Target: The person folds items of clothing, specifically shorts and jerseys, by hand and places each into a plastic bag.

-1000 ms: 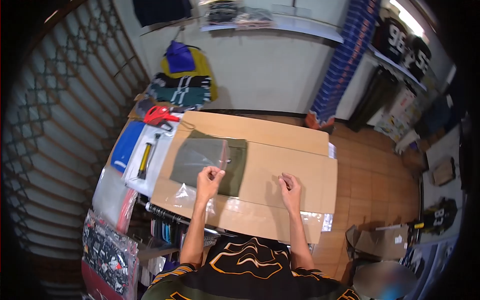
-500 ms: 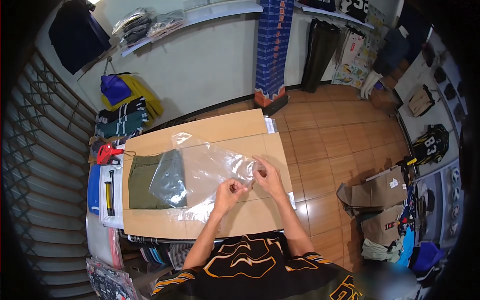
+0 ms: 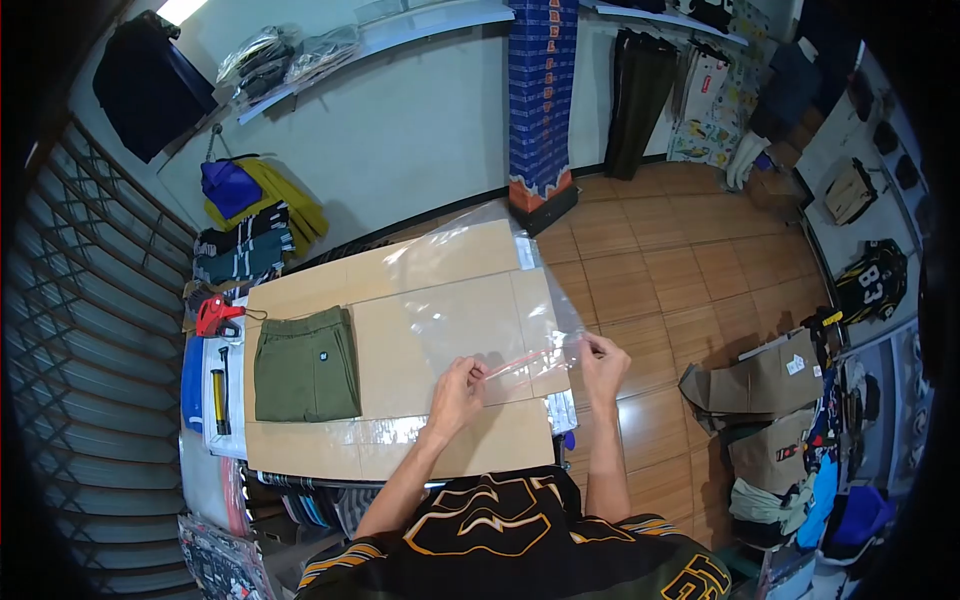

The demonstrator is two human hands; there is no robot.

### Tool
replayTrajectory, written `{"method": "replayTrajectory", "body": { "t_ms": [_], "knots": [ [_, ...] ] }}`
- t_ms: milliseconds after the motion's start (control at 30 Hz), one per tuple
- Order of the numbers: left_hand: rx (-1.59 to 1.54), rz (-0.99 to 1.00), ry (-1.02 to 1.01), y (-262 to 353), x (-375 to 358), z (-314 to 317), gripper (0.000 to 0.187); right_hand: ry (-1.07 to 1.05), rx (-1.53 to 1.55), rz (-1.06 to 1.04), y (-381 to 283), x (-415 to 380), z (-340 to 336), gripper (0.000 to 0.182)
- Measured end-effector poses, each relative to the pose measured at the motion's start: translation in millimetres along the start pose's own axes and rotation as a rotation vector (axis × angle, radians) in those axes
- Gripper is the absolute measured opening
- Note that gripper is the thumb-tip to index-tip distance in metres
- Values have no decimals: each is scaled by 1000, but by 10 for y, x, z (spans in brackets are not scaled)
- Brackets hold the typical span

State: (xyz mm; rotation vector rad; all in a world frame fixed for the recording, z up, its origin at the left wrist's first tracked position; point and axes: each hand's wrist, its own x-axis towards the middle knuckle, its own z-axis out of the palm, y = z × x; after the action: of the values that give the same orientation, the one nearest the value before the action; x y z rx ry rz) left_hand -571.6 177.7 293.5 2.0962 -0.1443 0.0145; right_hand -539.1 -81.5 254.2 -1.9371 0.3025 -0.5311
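A clear plastic bag [image 3: 480, 305] with a thin reddish strip along its near edge is stretched between my two hands. My left hand [image 3: 458, 395] pinches the strip's left end above the cardboard. At the other end, my right hand [image 3: 604, 368] grips the bag's corner, just past the table's right edge. The far part of the bag rises beyond the cardboard toward the blue pillar. Folded olive-green pants [image 3: 307, 366] with a small round dark badge lie flat on the cardboard, left of my hands and touching neither.
Cardboard [image 3: 400, 345] covers the tabletop. A red tape dispenser [image 3: 217, 315] and a yellow-and-black tool [image 3: 217, 398] lie along its left side. Behind the table stands a blue pillar [image 3: 541, 100]. Brown cardboard boxes [image 3: 750, 385] with clothes are on the right.
The bag has been lifted off the pants and swung right and away. My right hand has moved right, spreading the bag's edge wide, while my left hand stays near its place.
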Motion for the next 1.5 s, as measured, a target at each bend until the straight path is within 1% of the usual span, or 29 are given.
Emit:
{"method": "replayTrajectory", "body": {
  "t_ms": [67, 167, 233, 300, 433, 500, 533, 567, 600, 633, 667, 700, 767, 833, 900, 1000, 1100, 1167, 1200, 1267, 1300, 1367, 1400, 1467, 1500],
  "knots": [
    [92, 73, -5, 23, 104, -44, 20, 96, 2, 95, 93, 10, -155, 18],
    [188, 97, -47, 53, 393, -75, 23, 155, -28, 130, 221, 18, -350, 16],
    [221, 132, -61, 91, 612, -49, 23, 184, -54, 165, 325, -1, -437, 15],
    [252, 173, -73, 136, 883, 15, 23, 254, -69, 245, 410, -3, -491, 14],
    [272, 246, -70, 146, 1484, 307, 17, 376, -76, 217, 508, -41, -554, 13],
    [262, 293, -73, 62, 1818, 488, 17, 376, 135, 279, 764, -63, -537, 19],
    [286, 332, -85, 5, 1985, 587, 21, 389, 136, 278, 830, -86, -534, 19],
    [310, 372, -98, -5, 2121, 663, 26, 344, 199, 307, 889, -109, -539, 23],
    [308, 384, -105, 35, 2229, 709, 26, 299, 261, 336, 904, -127, -565, 28],
    [374, 298, -180, 74, 2327, 752, 28, 315, 262, 336, 920, -155, -584, 28],
    [441, 212, -255, 78, 2413, 807, 30, 246, 285, 367, 893, -192, -583, 33],
    [441, 226, -266, 70, 2480, 851, 30, 177, 308, 399, 866, -230, -569, 38],
    [497, 271, -238, 52, 2602, 883, 31, 179, 322, 398, 814, -297, -478, 40],
    [514, 290, -262, 28, 2695, 886, 31, 150, 320, 401, 771, -366, -371, 42],
    [534, 303, -281, 15, 2777, 869, 31, 167, 329, 408, 693, -423, -258, 41],
    [470, 298, -291, -14, 2833, 807, 30, 187, 333, 414, 580, -515, -83, 41],
    [388, 279, -272, 11, 2817, 691, 30, 209, 206, 366, 400, -600, 4, 40],
    [348, 192, -312, 20, 2787, 596, 34, 196, 152, 331, 215, -670, -25, 39],
    [349, 191, -309, 15, 2763, 566, 34, 183, 99, 292, 137, -691, -25, 38],
    [171, 179, -245, 5, 2659, 511, 30, 174, 109, 275, 42, -768, 3, 35],
    [168, 176, -240, 10, 2601, 487, 30, 172, 110, 261, -33, -804, 3, 33],
    [102, 183, -195, 10, 2487, 430, 23, 190, 100, 208, -96, -891, 34, 27],
    [98, 181, -190, -43, 2457, 420, 23, 186, 97, 204, -113, -931, 42, 27],
    [-88, 197, -152, -136, 2410, 421, 20, 177, -6, 143, -168, -989, 42, 26],
    [-94, 200, -149, -169, 2392, 414, 20, 183, -34, 123, -212, -1006, 49, 24]
  ]
}}
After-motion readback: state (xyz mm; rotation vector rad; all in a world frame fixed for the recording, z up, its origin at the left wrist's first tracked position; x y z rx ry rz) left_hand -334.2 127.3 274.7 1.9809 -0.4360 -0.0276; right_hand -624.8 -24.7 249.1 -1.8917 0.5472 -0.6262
